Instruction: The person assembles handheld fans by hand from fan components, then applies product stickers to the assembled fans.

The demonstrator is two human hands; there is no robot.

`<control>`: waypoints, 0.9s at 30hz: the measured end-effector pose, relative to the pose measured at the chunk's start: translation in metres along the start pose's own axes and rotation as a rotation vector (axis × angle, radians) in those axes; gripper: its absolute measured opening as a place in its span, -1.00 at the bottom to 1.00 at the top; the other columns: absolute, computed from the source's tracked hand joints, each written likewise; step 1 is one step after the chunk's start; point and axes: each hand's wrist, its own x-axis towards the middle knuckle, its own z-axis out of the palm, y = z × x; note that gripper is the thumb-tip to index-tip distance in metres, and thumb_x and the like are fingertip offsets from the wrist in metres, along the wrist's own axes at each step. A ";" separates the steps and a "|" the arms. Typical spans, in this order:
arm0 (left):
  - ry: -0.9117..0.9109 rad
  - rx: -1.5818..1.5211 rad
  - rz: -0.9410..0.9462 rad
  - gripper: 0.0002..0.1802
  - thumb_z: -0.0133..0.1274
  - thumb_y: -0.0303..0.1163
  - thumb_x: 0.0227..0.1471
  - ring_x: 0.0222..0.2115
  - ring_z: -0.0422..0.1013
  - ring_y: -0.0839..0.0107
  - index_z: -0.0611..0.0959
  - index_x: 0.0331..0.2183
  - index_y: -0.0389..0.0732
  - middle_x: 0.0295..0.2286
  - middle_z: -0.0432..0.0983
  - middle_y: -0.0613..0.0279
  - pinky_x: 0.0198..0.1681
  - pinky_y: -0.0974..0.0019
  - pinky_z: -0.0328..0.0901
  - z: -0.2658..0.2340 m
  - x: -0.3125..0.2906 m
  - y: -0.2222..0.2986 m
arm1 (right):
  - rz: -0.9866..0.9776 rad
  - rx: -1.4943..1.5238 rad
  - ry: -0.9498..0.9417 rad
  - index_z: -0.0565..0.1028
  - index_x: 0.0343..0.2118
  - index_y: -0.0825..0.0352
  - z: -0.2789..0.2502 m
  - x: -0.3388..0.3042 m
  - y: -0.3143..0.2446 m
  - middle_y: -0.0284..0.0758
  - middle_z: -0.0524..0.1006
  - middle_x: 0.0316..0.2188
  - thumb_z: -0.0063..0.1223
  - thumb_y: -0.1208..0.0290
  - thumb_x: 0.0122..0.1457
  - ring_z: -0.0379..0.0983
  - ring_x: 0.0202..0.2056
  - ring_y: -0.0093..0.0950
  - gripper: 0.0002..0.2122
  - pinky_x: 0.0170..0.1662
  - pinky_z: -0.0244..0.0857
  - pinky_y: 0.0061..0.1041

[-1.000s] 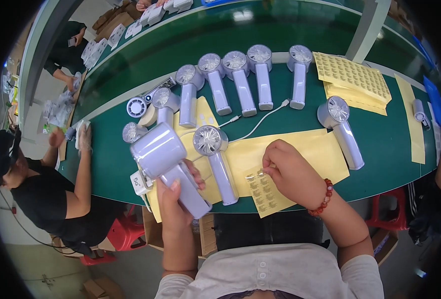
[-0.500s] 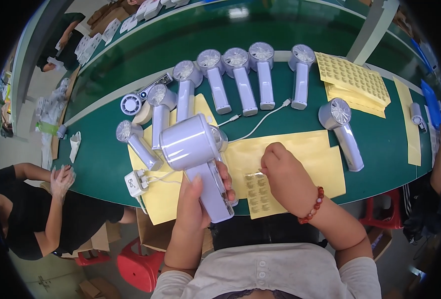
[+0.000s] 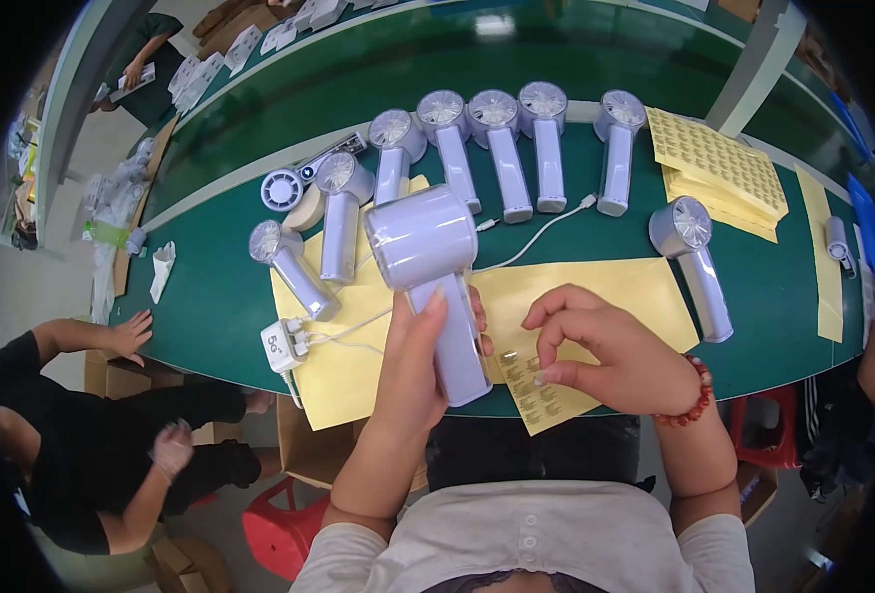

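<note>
The left hand [image 3: 406,366] grips the handle of a lilac handheld fan [image 3: 422,242], held tilted over the counter [image 3: 210,321]. Right of this fan, the right hand [image 3: 610,356] has its fingers curled toward the thumb; whether the tips pinch anything cannot be told. A beaded bracelet [image 3: 694,400] circles that wrist. Just right of the held fan's handle, partly under the right hand, lies a small label sheet [image 3: 539,405] with dark printing. Left of the held fan sits a white power adapter [image 3: 277,346] with plugged-in cables. Beyond the held fan stretches a row of matching fans [image 3: 508,176]; beyond and to its right lie stacked yellow label sheets [image 3: 719,163]. Far left of it, a black-clad co-worker [image 3: 72,425] rests a hand at the counter's edge.
</note>
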 end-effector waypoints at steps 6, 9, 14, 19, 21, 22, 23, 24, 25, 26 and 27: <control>0.016 0.119 0.020 -0.59 -0.13 -0.23 0.10 -0.40 0.33 0.48 0.23 -0.08 -0.23 -0.36 0.35 0.18 -0.37 0.39 0.30 0.009 -0.004 0.003 | -0.018 0.106 -0.079 0.39 -0.48 0.32 0.012 0.012 -0.025 -0.35 0.29 -0.31 0.12 0.62 -0.06 0.28 -0.23 -0.49 -0.87 -0.16 0.22 -0.57; 0.030 0.150 0.049 -0.58 -0.13 -0.21 0.10 -0.39 0.32 0.49 0.23 -0.07 -0.22 -0.35 0.36 0.18 -0.33 0.41 0.28 0.012 -0.004 0.003 | 0.033 0.120 -0.062 0.39 -0.47 0.33 0.015 0.013 -0.028 -0.35 0.29 -0.31 0.11 0.64 -0.06 0.29 -0.24 -0.51 -0.87 -0.20 0.25 -0.60; 0.027 0.122 0.051 -0.57 -0.13 -0.19 0.11 -0.37 0.32 0.51 0.23 -0.06 -0.21 -0.34 0.36 0.20 -0.30 0.43 0.26 0.013 -0.006 0.004 | -0.015 0.131 -0.015 0.39 -0.46 0.35 0.020 0.013 -0.025 -0.33 0.30 -0.33 0.09 0.64 -0.05 0.30 -0.33 -0.48 -0.88 -0.29 0.25 -0.58; -0.005 0.126 0.055 -0.55 -0.13 -0.18 0.11 -0.36 0.32 0.51 0.23 -0.05 -0.20 -0.34 0.35 0.20 -0.29 0.43 0.26 0.009 -0.006 0.003 | -0.056 0.095 0.045 0.39 -0.47 0.37 0.024 0.012 -0.028 -0.30 0.33 -0.37 0.09 0.63 -0.05 0.31 -0.42 -0.44 -0.89 -0.34 0.24 -0.54; -0.010 0.123 0.063 -0.55 -0.13 -0.17 0.10 -0.36 0.32 0.51 0.22 -0.05 -0.20 -0.34 0.35 0.21 -0.29 0.43 0.26 0.009 -0.007 0.003 | -0.073 0.082 0.051 0.39 -0.47 0.37 0.023 0.011 -0.029 -0.30 0.33 -0.38 0.09 0.64 -0.06 0.31 -0.43 -0.44 -0.89 -0.36 0.24 -0.55; -0.012 0.124 0.045 -0.55 -0.13 -0.17 0.10 -0.36 0.32 0.51 0.22 -0.05 -0.20 -0.34 0.35 0.21 -0.29 0.43 0.26 0.011 -0.008 0.004 | -0.072 0.082 0.045 0.39 -0.47 0.37 0.023 0.011 -0.030 -0.30 0.33 -0.38 0.09 0.64 -0.06 0.31 -0.43 -0.44 -0.89 -0.36 0.24 -0.55; -0.015 0.126 0.027 -0.55 -0.13 -0.17 0.10 -0.36 0.32 0.51 0.22 -0.05 -0.21 -0.34 0.35 0.20 -0.29 0.43 0.26 0.011 -0.008 0.005 | -0.078 0.073 0.054 0.39 -0.47 0.38 0.022 0.012 -0.030 -0.30 0.33 -0.37 0.09 0.65 -0.06 0.31 -0.43 -0.44 -0.89 -0.37 0.24 -0.56; -0.011 0.124 0.029 -0.55 -0.13 -0.17 0.10 -0.36 0.32 0.51 0.22 -0.05 -0.21 -0.34 0.35 0.20 -0.29 0.43 0.26 0.013 -0.009 0.006 | -0.084 0.066 0.062 0.39 -0.47 0.38 0.021 0.012 -0.031 -0.30 0.33 -0.37 0.09 0.66 -0.06 0.32 -0.43 -0.44 -0.88 -0.37 0.24 -0.56; -0.012 0.120 0.034 -0.55 -0.13 -0.18 0.10 -0.36 0.32 0.51 0.22 -0.05 -0.21 -0.34 0.35 0.20 -0.29 0.43 0.26 0.015 -0.009 0.007 | -0.084 0.066 0.057 0.39 -0.47 0.38 0.021 0.012 -0.032 -0.30 0.33 -0.37 0.09 0.66 -0.06 0.32 -0.43 -0.44 -0.88 -0.37 0.24 -0.56; -0.014 0.116 0.038 -0.56 -0.13 -0.18 0.10 -0.36 0.31 0.51 0.22 -0.06 -0.21 -0.34 0.34 0.20 -0.29 0.43 0.26 0.016 -0.009 0.007 | -0.078 0.063 0.065 0.39 -0.47 0.38 0.022 0.012 -0.032 -0.30 0.32 -0.37 0.08 0.67 -0.07 0.32 -0.42 -0.44 -0.88 -0.37 0.24 -0.56; -0.013 0.116 0.039 -0.56 -0.13 -0.18 0.10 -0.36 0.31 0.51 0.22 -0.06 -0.21 -0.34 0.34 0.20 -0.29 0.43 0.26 0.016 -0.009 0.006 | -0.072 0.061 0.073 0.39 -0.47 0.38 0.022 0.012 -0.033 -0.30 0.32 -0.37 0.08 0.67 -0.07 0.32 -0.42 -0.43 -0.88 -0.36 0.24 -0.56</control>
